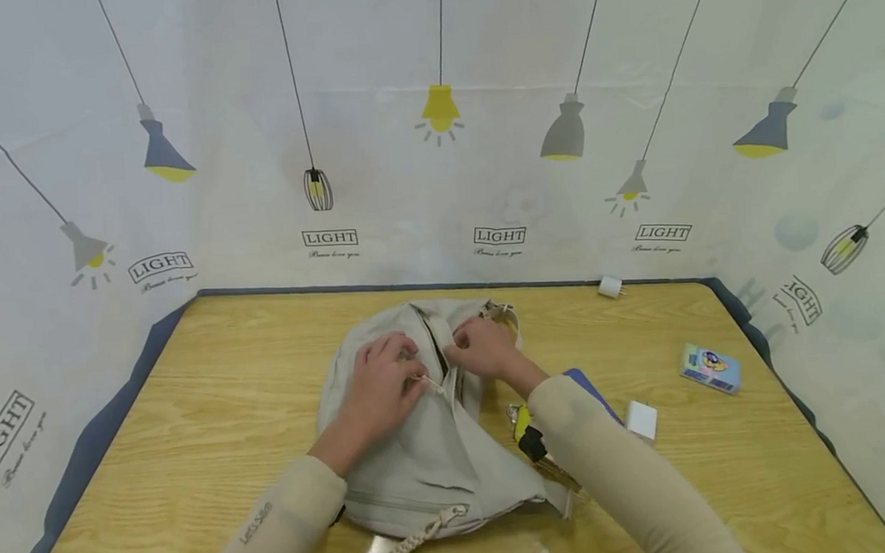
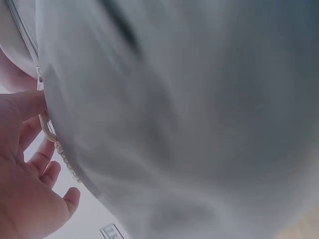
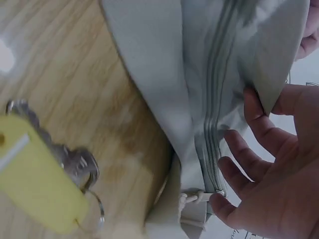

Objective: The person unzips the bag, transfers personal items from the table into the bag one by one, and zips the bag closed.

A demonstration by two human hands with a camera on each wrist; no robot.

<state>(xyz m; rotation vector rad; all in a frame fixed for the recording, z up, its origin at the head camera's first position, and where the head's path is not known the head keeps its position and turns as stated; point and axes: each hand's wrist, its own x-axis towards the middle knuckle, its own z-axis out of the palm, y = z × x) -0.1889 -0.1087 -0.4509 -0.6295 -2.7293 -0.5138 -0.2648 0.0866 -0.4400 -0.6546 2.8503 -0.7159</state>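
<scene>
A light grey backpack (image 1: 408, 470) lies on the wooden table, its upper zipper partly open with a dark gap showing. On the left of that gap, my left hand (image 1: 384, 388) pinches the zipper pull (image 2: 47, 128), which has a pale ring and a braided cord. My right hand (image 1: 487, 345) is across the gap and pinches the fabric edge between thumb and index finger; its other fingers are spread in the right wrist view. A second zipper pull with a braided cord (image 1: 412, 547) hangs at the bag's near edge. The bag's inside is hidden.
Right of the bag lie keys with a yellow tag (image 3: 37, 174), a flat blue object (image 1: 595, 392) partly under the right sleeve, and a white charger (image 1: 641, 421). Farther off are a small colourful box (image 1: 710, 368) and a white plug adapter (image 1: 610, 286) by the back edge.
</scene>
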